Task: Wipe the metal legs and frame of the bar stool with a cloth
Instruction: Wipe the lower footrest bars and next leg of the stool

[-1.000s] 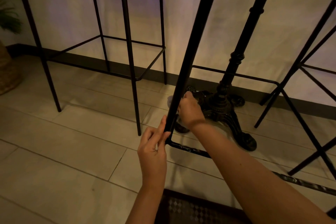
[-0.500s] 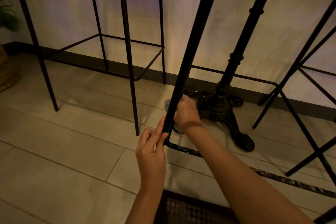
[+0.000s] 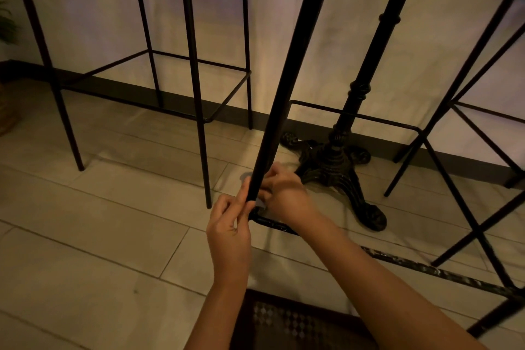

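A black metal stool leg (image 3: pixel 287 71) runs from the top of the view down to a corner of the footrest frame (image 3: pixel 420 267) low over the floor. My left hand (image 3: pixel 228 231) pinches the leg just above that corner, thumb and fingers on its left side. My right hand (image 3: pixel 284 196) grips a pale cloth (image 3: pixel 260 203) wrapped against the leg's far side at the same height; only a small bit of the cloth shows between my hands.
A second bar stool (image 3: pixel 199 94) stands to the left on the tiled floor. A cast-iron table pedestal (image 3: pixel 335 162) stands right behind the leg. More black stool legs (image 3: pixel 466 207) cross at the right. A woven seat (image 3: pixel 295 321) lies under my forearms.
Both hands stay near the bottom of the leg; the right hand with the cloth has slid a little lower toward the frame corner. The view shifted slightly.
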Motion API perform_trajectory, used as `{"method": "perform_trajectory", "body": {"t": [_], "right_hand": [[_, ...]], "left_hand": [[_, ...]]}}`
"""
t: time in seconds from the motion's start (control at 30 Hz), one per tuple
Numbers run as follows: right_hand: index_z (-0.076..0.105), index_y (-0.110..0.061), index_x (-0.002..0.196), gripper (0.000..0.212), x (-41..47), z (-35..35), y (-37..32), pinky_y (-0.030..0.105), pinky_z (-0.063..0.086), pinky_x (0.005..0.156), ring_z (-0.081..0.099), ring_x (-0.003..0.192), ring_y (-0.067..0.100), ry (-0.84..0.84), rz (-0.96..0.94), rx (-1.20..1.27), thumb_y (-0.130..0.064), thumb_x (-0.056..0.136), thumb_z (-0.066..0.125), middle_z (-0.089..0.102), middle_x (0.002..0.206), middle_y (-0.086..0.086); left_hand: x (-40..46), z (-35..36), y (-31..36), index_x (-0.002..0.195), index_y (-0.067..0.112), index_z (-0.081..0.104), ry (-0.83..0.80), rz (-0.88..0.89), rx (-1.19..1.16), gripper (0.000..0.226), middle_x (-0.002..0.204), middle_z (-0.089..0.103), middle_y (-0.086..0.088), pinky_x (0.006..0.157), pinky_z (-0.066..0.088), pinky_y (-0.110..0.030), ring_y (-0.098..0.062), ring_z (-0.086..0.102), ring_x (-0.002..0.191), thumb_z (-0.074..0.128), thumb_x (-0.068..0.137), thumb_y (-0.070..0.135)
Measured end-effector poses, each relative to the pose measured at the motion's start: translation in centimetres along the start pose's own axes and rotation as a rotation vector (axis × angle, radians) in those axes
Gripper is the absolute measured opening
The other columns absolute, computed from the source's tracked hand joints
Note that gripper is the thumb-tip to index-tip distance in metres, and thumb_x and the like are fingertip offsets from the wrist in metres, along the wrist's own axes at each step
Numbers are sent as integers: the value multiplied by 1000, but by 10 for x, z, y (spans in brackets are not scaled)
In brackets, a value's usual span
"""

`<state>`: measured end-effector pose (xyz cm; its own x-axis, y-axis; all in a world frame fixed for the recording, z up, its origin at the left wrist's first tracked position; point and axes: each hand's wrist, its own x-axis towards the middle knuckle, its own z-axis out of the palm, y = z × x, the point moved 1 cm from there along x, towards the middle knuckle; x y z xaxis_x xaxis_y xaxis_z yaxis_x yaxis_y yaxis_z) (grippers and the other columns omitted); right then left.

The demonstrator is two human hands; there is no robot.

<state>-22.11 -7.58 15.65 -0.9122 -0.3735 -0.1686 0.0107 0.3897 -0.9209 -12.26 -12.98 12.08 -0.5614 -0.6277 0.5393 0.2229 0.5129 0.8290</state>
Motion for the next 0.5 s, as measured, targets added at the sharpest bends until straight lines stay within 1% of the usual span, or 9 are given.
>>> {"method": "perform_trajectory", "body": {"t": [0.03,0.1,0.13,0.23,0.3,0.33,0.4,0.47,0.5], "right_hand": [[42,-8,75,15,-2,0,4,31,40,61,48,71,26,3,-20,-17,1,87,40,52,85,16],[41,-9,71,20,-7,-1,1,32,43,66,51,73,28,-43,32,36,4,87,40,54,90,19],[41,-9,71,21,-9,-2,-5,31,42,65,52,70,28,-46,82,100,4,87,40,54,88,19],[39,-9,73,18,-8,-4,-12,27,38,55,53,54,20,-4,89,112,-1,89,38,51,67,11],[36,-9,69,22,-5,-6,-12,25,31,45,41,34,13,0,60,177,0,89,35,43,57,9],[35,-10,68,24,-9,-7,-15,25,28,43,36,30,12,-12,72,202,2,89,34,41,56,8],[35,-9,70,23,-12,-10,-11,23,28,41,37,33,12,-62,52,153,5,88,35,44,58,8],[43,-5,78,15,-14,-11,-6,20,38,44,48,49,12,-100,-32,3,6,88,44,49,72,8],[49,-2,86,5,-17,-12,-2,16,42,49,51,59,10,-108,-91,-92,2,88,50,50,79,5]], "left_hand": [[-1,0,0,127,20,51,-6,-10,-8,48,74,45,1,64,39,-6,-8,44,64,59,83,2],[-1,-1,1,127,19,51,-13,-9,-11,47,75,46,-1,68,40,-6,-9,45,66,58,84,2],[-1,-2,3,127,17,51,-22,-7,-10,47,76,46,-1,69,40,-6,-9,46,68,58,84,1],[-1,-5,4,126,11,52,-37,22,-7,47,80,46,-2,75,40,-3,-1,47,73,58,82,-5],[0,-7,3,125,8,52,-54,45,-12,47,81,46,-3,78,39,-2,3,47,76,58,81,-9],[0,-8,3,125,8,51,-61,48,-12,48,81,45,-3,78,38,-1,4,47,76,57,81,-9],[0,-10,2,127,11,49,-77,47,-21,50,80,45,-2,78,39,-2,1,47,75,57,82,-9],[0,-12,3,127,14,47,-82,44,-32,51,79,44,0,77,39,-2,1,47,73,57,82,-7],[0,-11,3,127,14,46,-79,42,-32,51,78,43,2,76,38,-1,2,46,73,57,82,-7]]}}
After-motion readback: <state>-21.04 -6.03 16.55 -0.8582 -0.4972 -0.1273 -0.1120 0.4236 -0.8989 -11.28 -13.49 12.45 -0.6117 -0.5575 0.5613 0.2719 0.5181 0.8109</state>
